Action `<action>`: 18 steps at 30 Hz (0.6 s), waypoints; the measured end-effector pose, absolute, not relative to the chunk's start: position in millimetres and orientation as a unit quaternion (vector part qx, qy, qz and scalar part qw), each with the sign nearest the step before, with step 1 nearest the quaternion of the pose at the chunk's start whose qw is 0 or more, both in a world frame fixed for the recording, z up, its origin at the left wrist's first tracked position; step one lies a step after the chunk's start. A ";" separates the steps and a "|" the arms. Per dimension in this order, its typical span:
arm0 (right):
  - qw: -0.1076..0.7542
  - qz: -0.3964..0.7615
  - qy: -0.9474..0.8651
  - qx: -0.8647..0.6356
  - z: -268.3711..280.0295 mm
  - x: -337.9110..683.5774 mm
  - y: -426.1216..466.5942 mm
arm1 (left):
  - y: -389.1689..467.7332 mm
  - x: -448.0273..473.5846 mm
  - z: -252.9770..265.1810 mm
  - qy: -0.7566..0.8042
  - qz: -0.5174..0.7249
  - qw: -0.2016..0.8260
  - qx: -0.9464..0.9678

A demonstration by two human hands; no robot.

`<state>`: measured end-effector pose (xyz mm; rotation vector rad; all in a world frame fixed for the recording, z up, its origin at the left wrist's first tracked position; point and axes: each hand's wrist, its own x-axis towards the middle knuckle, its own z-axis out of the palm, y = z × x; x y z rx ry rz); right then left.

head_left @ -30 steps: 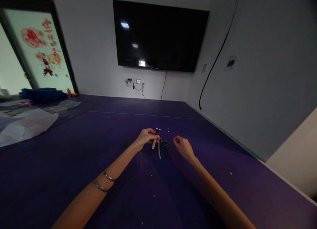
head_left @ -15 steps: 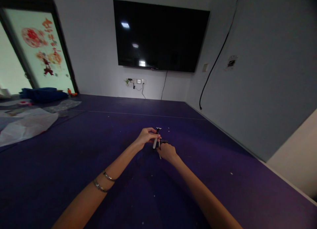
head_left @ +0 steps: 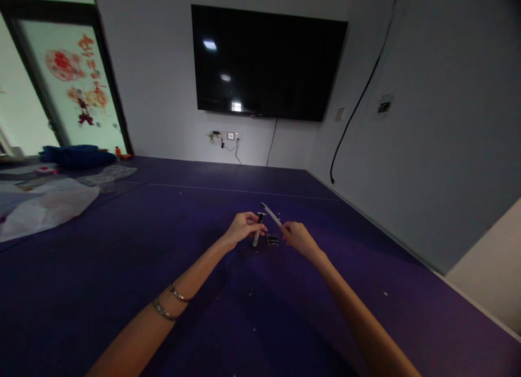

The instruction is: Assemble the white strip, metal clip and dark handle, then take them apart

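Note:
My left hand [head_left: 243, 226] is closed around a small black-and-white T-shaped tool [head_left: 256, 239], held upright with its pale crosspiece at the top. Its exact kind is too small to make out. To the right, my right hand [head_left: 299, 237] grips one end of a slim white stick [head_left: 272, 214]. The stick slants up and left, its darker tip close above the T-shaped tool and apart from my left fingers. Between the hands, a small dark rectangular object [head_left: 272, 239] lies on the purple floor surface [head_left: 195, 322].
White scraps dot the floor near my hands. At left lie a translucent plastic sheet [head_left: 52, 208] and a dark blue cloth heap [head_left: 79, 156]. A television [head_left: 268, 64] hangs on the wall ahead, above a wall outlet [head_left: 230, 136]. A black cable [head_left: 358, 102] dangles at right.
My right hand has moved right and slightly up, away from the left hand, swinging the white stick's tip upward. The dark rectangular object is now uncovered. My left hand stays nearly in place.

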<state>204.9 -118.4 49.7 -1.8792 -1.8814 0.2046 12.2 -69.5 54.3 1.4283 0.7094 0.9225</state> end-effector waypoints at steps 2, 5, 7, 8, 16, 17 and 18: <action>0.300 0.108 -0.696 -0.643 59.5 224.4 -120.9 | -67.7 13.3 52.5 0.303 0.412 0.579 0.635; 0.361 0.099 -0.700 -0.608 73.0 247.8 -127.9 | -64.7 14.5 49.6 0.300 0.426 0.538 0.663; 0.390 0.092 -0.709 -0.581 80.9 258.5 -133.5 | -63.7 14.4 48.6 0.299 0.428 0.522 0.675; 0.403 0.094 -0.712 -0.567 84.6 262.4 -136.3 | -63.8 14.1 48.7 0.298 0.428 0.517 0.679; 0.432 0.134 -0.705 -0.546 104.8 268.5 -155.4 | -72.1 12.9 54.8 0.270 0.428 0.511 0.694; 0.431 0.136 -0.707 -0.545 106.4 267.3 -157.6 | -72.9 13.3 55.0 0.269 0.428 0.510 0.696; 0.428 0.137 -0.708 -0.544 107.9 266.2 -159.8 | -73.6 13.7 55.1 0.268 0.428 0.508 0.698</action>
